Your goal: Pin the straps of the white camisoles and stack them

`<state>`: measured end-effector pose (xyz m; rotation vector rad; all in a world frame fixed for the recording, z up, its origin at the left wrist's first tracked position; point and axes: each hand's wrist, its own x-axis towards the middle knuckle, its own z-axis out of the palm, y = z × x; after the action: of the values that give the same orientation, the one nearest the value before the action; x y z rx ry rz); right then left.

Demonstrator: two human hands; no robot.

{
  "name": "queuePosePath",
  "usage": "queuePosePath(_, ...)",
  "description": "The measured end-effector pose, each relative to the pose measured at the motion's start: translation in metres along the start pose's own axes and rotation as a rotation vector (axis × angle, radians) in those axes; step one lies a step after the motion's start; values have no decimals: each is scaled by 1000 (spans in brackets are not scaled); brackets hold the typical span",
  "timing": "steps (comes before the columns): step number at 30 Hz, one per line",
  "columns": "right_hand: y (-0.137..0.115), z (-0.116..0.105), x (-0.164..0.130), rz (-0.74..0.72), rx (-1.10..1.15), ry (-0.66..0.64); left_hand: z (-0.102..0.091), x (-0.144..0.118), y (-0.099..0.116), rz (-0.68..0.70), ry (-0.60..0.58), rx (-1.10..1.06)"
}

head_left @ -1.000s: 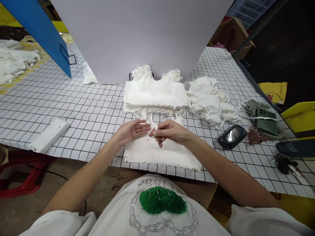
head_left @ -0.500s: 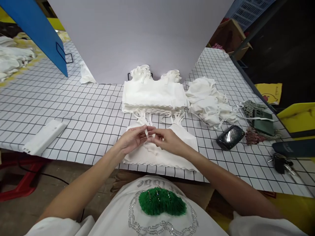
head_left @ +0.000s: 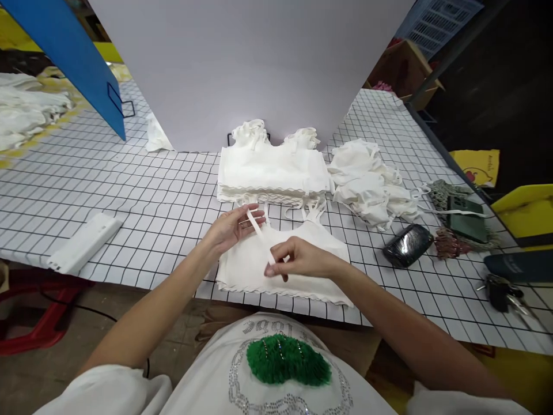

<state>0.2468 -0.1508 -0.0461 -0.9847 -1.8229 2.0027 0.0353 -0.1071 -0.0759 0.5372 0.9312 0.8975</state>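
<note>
Since half a second earlier your hands had parted: your right hand (head_left: 298, 260) had drawn back toward you, to about 6 o'clock of the garment, while your left hand (head_left: 233, 226) stayed near its top edge at roughly 10 o'clock. Between them the white strap (head_left: 259, 233) ran taut on a diagonal, its upper end lying across your left fingers (head_left: 254, 214), which were loosely curled under it, and its lower end pinched shut between your right thumb and forefinger.

The white top (head_left: 302, 271) itself lay flat on the gridded table (head_left: 151, 190), directly in front of you, with its scalloped hem toward the near edge. At 12 o'clock sat the folded stack (head_left: 272, 170) of like pieces, and at 2 o'clock the loose heap (head_left: 371, 181).

You appeared to be straightening or measuring out the strap before folding; whether it was twisted I could not tell at that size. The next move probably called for keeping the pinch firm and laying the strap down flat across the cloth without dragging the top off square.
</note>
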Motion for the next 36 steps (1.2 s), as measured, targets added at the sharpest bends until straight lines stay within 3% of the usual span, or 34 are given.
queuePosePath(3,-7,-11,11,18,240,153,-11,1,6,6,19,202)
queuePosePath(6,-12,-23,20,-3,376,264,-19,-9,9,249,198,484)
queuePosePath(8,-13,-29,25,-7,424,290,-17,-19,9,401,235,565)
queuePosePath(12,-13,-30,34,-33,449,327,3,-34,0,334,61,479)
queuePosePath(16,-9,-23,40,-79,434,377,19,-30,-14,288,33,305)
queuePosePath(19,-3,-23,38,-103,344,420,20,-27,-17,310,66,287)
queuePosePath(23,-2,-29,29,-298,-167,722,17,-32,-13,440,114,490)
queuePosePath(24,-4,-31,26,-376,-307,729,16,-34,-12,472,107,548)
queuePosePath(26,-7,-33,25,-486,-480,598,17,-36,-9,528,86,637)
queuePosePath(29,-13,-37,31,-452,-522,372,20,-37,-2,575,78,702)
queuePosePath(36,-31,-54,48,-348,-401,391,12,-28,11,608,72,839)
